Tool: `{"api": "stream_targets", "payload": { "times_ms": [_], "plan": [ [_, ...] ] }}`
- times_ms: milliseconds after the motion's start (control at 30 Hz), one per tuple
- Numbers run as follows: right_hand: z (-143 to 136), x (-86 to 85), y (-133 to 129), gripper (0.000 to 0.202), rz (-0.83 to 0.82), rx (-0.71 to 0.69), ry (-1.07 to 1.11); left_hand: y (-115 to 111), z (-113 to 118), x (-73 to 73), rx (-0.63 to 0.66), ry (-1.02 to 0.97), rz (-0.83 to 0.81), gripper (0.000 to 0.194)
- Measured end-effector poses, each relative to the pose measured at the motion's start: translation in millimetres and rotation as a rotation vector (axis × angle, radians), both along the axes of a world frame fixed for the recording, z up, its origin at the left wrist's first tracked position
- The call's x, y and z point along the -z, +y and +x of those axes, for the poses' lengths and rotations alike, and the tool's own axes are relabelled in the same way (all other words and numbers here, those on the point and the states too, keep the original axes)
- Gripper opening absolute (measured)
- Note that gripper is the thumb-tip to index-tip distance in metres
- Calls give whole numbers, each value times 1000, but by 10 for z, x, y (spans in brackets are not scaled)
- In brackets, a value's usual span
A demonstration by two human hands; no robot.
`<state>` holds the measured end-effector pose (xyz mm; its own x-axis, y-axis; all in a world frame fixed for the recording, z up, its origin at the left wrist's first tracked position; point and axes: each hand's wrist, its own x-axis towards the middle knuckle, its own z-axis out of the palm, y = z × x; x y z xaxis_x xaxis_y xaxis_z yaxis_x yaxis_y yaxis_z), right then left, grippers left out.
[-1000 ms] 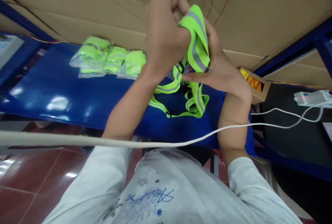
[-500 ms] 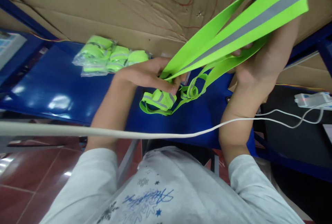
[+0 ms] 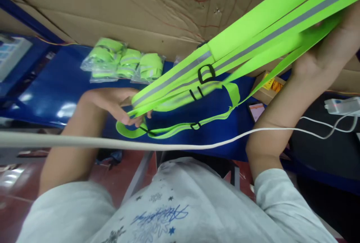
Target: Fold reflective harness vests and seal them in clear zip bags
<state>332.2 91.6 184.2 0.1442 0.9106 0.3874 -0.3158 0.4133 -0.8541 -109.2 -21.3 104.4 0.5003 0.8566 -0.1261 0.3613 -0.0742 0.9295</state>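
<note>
Bright green straps with a grey stripe stretch slantwise between my hands, up to the top right. My left hand has its fingers closed round their lower left end. At the upper right, my right hand is wrapped round the other end, its fingers partly hidden behind the bands. A black buckle and dark slider bars show on the middle of the straps. A thinner looped part with another black slider hangs low over the blue table.
Several clear bags of folded green straps lie at the table's back left. A white cable crosses in front of me. Behind my right forearm are a small cardboard box and a phone-like object. Cardboard lines the back.
My left hand has moved left and down, my right hand right and up. The straps are drawn out longer between them, and the bunched part has opened into view with its buckle.
</note>
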Motion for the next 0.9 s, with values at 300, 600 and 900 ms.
{"api": "stream_targets", "payload": {
  "times_ms": [300,600,900],
  "plan": [
    [-115,847,549,23,-284,385,-537,182,-327,471,-53,328,-4,57],
    [42,1300,315,73,-310,257,-1453,208,-2,844,-172,103,36,51],
    [-1374,1597,-1128,53,329,-386,-1545,158,644,710,-558,-508,-436,56]
  ]
}}
